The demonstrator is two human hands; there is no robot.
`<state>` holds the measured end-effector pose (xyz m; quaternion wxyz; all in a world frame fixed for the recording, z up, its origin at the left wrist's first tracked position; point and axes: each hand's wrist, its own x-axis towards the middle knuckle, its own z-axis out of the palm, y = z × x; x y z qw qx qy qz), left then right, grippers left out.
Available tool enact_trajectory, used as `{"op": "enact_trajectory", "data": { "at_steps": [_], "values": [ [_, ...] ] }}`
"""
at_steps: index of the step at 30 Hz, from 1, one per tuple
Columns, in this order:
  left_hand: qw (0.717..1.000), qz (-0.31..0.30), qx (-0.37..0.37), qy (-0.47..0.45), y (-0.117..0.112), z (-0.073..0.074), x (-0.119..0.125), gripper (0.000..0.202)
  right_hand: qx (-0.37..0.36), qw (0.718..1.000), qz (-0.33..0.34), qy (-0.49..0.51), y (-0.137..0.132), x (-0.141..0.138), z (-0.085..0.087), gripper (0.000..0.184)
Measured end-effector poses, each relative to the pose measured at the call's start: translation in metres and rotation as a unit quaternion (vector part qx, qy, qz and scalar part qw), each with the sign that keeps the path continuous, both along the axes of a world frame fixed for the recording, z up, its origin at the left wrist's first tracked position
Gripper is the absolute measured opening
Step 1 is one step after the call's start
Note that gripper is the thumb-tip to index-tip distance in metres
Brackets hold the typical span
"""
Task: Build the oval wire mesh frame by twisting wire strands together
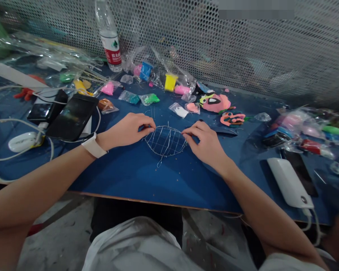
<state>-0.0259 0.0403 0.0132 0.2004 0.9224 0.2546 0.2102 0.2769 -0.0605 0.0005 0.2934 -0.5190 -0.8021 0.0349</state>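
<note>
A leaf-shaped wire frame (166, 141) with thin cross wires and a small loop at its near end is held just above or on the blue table (135, 175); I cannot tell which. The thumb and fingers of my left hand (130, 130) pinch its left corner. At the opposite corner, my right hand (205, 145) pinches the wire between thumb and fingertips. Beyond the frame lie small bags of modelling clay, a white one (179, 110) and a green one (151, 99) among them. A pink clay figure (216, 102) sits past my right hand.
At the back left stands a water bottle (111, 45) before a perforated metal panel (186, 34). A phone (72, 116) and white cables lie left of my left wrist. To the right are a white power bank (289, 182) and a dark phone (301, 171). A yellow tub (170, 82) stands farther back.
</note>
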Motion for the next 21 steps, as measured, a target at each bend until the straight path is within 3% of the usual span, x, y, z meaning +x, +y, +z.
{"op": "enact_trajectory", "data": {
  "at_steps": [11, 21],
  "values": [
    [0.998, 0.023, -0.056, -0.034, -0.004, -0.011, 0.008, 0.017, -0.014, 1.000, -0.017, -0.009, 0.001, -0.001, 0.001, 0.016],
    [0.998, 0.050, 0.033, 0.036, -0.002, -0.016, 0.014, 0.024, -0.051, 0.998, -0.044, 0.020, 0.005, -0.007, -0.002, 0.015]
  ]
}}
